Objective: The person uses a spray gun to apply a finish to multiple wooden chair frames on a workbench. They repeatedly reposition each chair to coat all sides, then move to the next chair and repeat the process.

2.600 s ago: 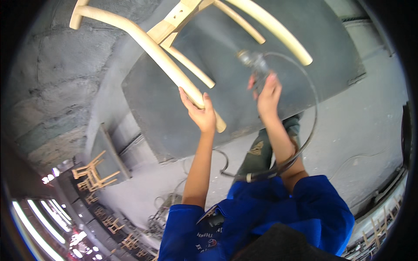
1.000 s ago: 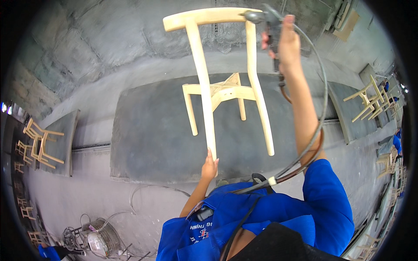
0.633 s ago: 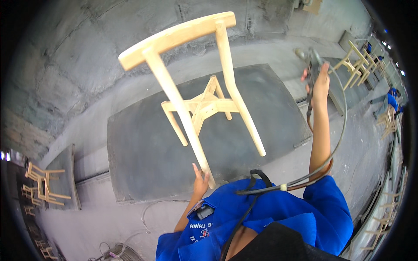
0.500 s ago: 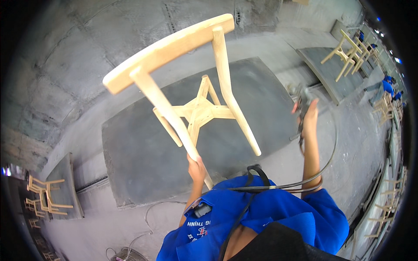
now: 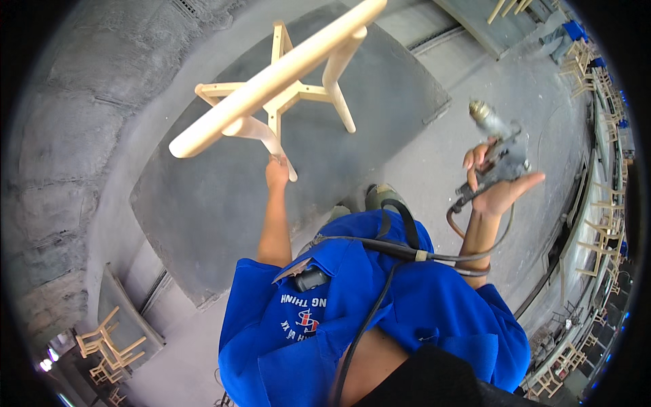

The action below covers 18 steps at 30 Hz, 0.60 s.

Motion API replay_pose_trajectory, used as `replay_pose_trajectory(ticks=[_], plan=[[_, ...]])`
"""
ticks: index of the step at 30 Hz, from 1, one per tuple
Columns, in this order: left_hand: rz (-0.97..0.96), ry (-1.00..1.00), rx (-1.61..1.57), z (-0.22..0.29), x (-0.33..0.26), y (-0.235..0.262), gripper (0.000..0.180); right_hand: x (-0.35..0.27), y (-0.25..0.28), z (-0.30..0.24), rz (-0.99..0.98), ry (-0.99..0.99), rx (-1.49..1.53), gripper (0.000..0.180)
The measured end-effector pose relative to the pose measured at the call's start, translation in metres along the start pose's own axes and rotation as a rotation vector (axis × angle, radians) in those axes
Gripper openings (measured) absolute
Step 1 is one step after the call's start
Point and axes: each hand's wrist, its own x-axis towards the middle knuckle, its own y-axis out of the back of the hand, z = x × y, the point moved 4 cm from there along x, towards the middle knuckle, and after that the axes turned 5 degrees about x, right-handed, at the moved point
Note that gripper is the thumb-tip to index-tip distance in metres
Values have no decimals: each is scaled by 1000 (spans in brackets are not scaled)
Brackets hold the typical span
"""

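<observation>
A pale wooden chair frame with a curved back rail and a cross-shaped brace stands over a dark flat board. My left hand is closed round the lower part of its near leg. The back rail tilts up toward me, and the seat is absent, so the brace shows. On the right, away from the chair, my right hand grips a metal spray gun, its fingers round the handle and the thumb stretched out. The gun is slightly blurred. A hose runs from it beside my forearm.
The dark board lies under the chair. Another board is at the far right, with chair legs above it. Wooden chair frames stand at the lower left; more line the right edge, near a person in blue. A grey wall rises at left.
The chair has shifted up and left in view and turned, its back rail now tilted toward me. My right hand with the spray gun has turned palm upward and moved slightly right.
</observation>
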Motion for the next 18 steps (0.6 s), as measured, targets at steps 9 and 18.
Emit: replay_pose_trajectory(ticks=[9,18], plan=[[-872,77,-351,-107,-248,-35,43,55,66,160,153,-506,-24,94],[-65,77,-178,-33,-416,56,53,53,219,253,453,-618,-267,82]])
